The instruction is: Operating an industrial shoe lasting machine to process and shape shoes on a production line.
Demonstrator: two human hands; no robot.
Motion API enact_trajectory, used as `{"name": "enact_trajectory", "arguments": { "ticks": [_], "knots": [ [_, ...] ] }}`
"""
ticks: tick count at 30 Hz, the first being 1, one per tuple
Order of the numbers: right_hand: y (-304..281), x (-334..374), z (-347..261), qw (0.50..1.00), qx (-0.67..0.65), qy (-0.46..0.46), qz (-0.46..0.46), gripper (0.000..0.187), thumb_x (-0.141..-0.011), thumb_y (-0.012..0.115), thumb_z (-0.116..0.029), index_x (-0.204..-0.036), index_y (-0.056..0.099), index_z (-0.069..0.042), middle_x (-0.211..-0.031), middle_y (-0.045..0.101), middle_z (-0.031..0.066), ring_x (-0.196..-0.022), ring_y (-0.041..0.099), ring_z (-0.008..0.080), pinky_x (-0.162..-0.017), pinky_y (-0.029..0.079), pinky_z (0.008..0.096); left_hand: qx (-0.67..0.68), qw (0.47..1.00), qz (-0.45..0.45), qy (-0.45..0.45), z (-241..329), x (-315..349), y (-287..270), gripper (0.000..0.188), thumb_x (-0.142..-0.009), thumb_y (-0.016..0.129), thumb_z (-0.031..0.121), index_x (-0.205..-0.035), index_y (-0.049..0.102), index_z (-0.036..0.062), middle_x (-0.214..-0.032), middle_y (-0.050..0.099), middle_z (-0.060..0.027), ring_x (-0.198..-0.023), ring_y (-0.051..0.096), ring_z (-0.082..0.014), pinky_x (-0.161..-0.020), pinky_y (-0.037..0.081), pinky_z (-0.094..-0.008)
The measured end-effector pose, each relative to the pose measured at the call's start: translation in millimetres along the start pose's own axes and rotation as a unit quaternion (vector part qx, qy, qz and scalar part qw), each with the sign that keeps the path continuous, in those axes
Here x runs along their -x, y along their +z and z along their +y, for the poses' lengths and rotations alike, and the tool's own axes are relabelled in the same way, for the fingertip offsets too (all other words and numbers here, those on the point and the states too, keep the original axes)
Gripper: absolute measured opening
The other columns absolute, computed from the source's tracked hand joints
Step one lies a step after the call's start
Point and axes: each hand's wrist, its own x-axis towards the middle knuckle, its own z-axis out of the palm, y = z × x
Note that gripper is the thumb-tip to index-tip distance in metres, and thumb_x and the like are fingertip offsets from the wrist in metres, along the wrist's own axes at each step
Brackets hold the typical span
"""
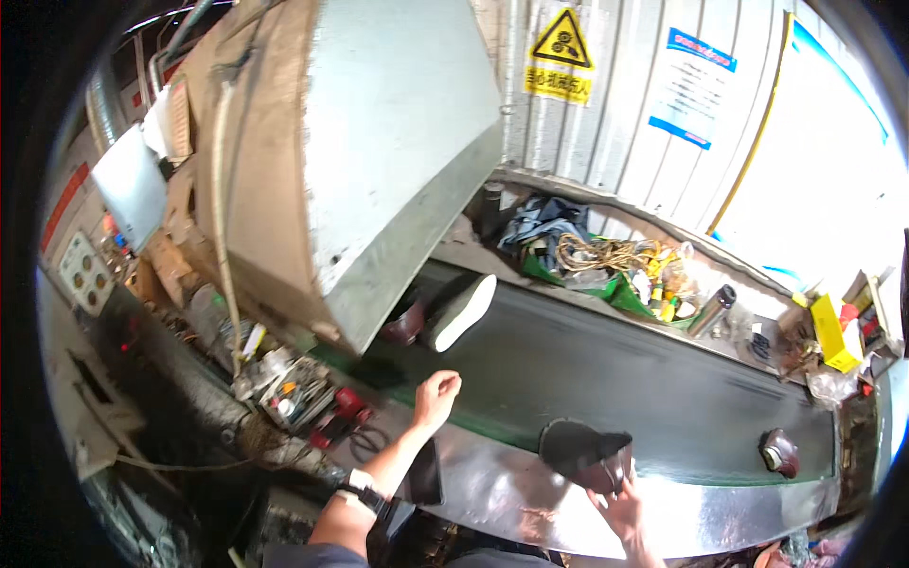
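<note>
My right hand [622, 511] grips a dark shoe [585, 456] with a glossy brown end, over the near edge of the conveyor belt [568, 360]. My left hand [436, 396] hovers above the belt's near edge with its fingers curled together, and nothing shows in them. Just beyond it, a dark shoe with a white sole [464, 312] lies tipped on its side on the belt. Next to that shoe, a dark red shoe-like item [405, 319] is partly hidden beneath the hood. Another dark reddish shoe [779, 452] rests at the belt's right end.
A large grey hood [407, 123] hangs over the belt's left part. Along the far ledge lie a green bag of odds and ends [615, 275], a thermos flask [713, 310] and a yellow box [836, 331]. A shiny metal ledge [492, 483] borders the near side; a red tool [343, 417] sits left.
</note>
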Motion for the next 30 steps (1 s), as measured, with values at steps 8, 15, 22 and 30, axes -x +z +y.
{"name": "enact_trajectory", "arguments": {
  "ticks": [8,15,22,30],
  "knots": [
    [-43.5,44.4,21.2,0.941,-0.182,-0.084,0.273,0.028,-0.098,0.063,-0.023,-0.123,0.062,-0.010,-0.130,0.064,0.0131,-0.123,0.057,0.0294,-0.104,0.045,0.0548,-0.336,0.939,0.066,-0.007,-93.4,-180.7,11.7,0.083,-0.080,0.077,0.019,-0.149,0.036,-0.0045,-0.153,0.039,-0.0285,-0.143,0.038,-0.0423,-0.120,0.032,-0.0451],
    [-38.5,51.5,23.6,0.968,-0.118,-0.147,0.164,0.043,-0.099,0.062,-0.034,-0.138,0.051,-0.018,-0.141,0.055,0.0101,-0.133,0.049,0.0295,-0.107,0.042,0.0574,-0.435,0.899,0.039,-0.020,-69.1,-157.3,50.1,0.099,-0.074,0.085,0.022,-0.152,0.028,-0.0023,-0.157,0.035,-0.0241,-0.145,0.034,-0.0400,-0.121,0.028,-0.0485],
    [-78.2,65.0,40.9,0.980,-0.122,-0.129,0.086,0.095,-0.077,0.084,-0.023,-0.156,0.032,-0.032,-0.151,0.045,0.0099,-0.139,0.044,0.0352,-0.106,0.042,0.0642,-0.417,0.895,-0.079,-0.135,-20.1,-74.2,46.5,0.095,-0.069,0.085,0.018,-0.148,0.034,0.0075,-0.148,0.041,-0.0245,-0.140,0.037,-0.0435,-0.116,0.036,-0.0510],
    [-61.1,70.5,6.4,0.991,-0.026,-0.124,-0.029,0.103,-0.075,0.088,-0.032,-0.158,0.028,-0.030,-0.149,0.048,0.0137,-0.132,0.052,0.0395,-0.109,0.041,0.0637,-0.403,0.811,-0.200,0.374,71.3,108.9,37.8,0.057,-0.064,0.073,0.009,-0.121,0.069,0.0143,-0.142,0.046,-0.0193,-0.129,0.043,-0.0379,-0.109,0.033,-0.0519]
  ]
}}
